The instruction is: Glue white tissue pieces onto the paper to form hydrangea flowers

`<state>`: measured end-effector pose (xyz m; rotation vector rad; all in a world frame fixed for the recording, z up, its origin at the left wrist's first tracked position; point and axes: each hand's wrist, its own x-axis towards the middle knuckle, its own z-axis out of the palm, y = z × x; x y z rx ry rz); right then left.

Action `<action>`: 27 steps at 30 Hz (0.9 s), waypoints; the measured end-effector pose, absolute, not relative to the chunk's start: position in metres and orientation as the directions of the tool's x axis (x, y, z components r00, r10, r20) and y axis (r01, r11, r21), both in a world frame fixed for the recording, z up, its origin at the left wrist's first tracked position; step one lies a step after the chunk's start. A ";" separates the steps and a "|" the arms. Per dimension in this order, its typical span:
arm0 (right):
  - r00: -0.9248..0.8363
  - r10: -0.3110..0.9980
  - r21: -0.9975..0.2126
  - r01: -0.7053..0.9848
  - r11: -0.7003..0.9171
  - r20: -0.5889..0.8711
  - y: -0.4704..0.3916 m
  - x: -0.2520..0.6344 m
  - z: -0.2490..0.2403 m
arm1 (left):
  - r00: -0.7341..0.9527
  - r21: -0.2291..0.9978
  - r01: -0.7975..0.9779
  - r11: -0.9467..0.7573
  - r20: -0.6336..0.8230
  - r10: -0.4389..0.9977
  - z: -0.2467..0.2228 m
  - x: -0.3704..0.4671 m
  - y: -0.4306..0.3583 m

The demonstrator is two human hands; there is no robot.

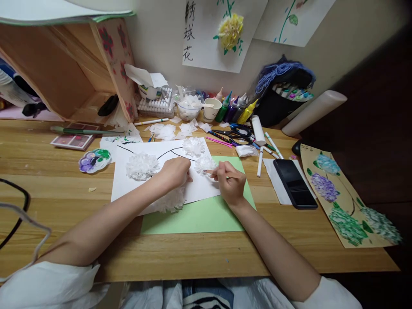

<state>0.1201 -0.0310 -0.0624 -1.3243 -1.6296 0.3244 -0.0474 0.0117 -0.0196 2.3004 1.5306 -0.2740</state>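
Observation:
My right hand (230, 181) grips a flat wooden craft stick (234, 175), its tip against a white paper-petal flower (205, 163). Closed above the white sheet (206, 189), my left hand (177, 172) has its fingertips turned down and away, so whatever they pinch is hidden. Three more white petal clusters sit on the sheet: one at the left (142, 166), one at the top (193, 146), and one below my left wrist (170, 199), partly covered by the forearm. Black drawn stems (169, 152) run between the flowers. Light green paper (199, 219) lies under the sheet.
Loose white paper pieces (165, 131), a clear bowl (189, 107), a paper cup (211, 109), paint bottles (223, 108) and scissors (236, 136) line the back. A phone (295, 183) and a painted flower card (344, 201) lie right; a paint palette (94, 161) lies left.

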 end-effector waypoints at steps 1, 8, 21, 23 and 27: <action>0.102 0.847 -0.726 0.575 0.377 0.521 -0.032 0.123 -0.063 | 0.395 0.194 0.918 -0.347 -0.356 0.847 -0.019 -0.047 0.012; 0.320 0.821 -0.870 0.320 0.376 0.472 -0.030 0.135 -0.061 | 0.444 0.333 0.884 -0.328 -0.382 0.810 -0.009 -0.059 0.019; 0.462 0.886 -0.958 -0.272 0.091 -0.047 -0.004 0.144 -0.059 | 0.128 0.069 0.989 -0.132 0.059 0.990 -0.017 -0.125 0.080; 0.466 0.882 -0.950 -0.300 0.085 -0.068 -0.002 0.145 -0.060 | 0.176 0.080 0.981 -0.180 0.055 0.983 -0.022 -0.128 0.085; 0.466 0.881 -0.950 -0.304 0.072 -0.082 -0.001 0.146 -0.059 | 0.190 0.178 0.964 -0.197 0.055 0.980 -0.028 -0.139 0.095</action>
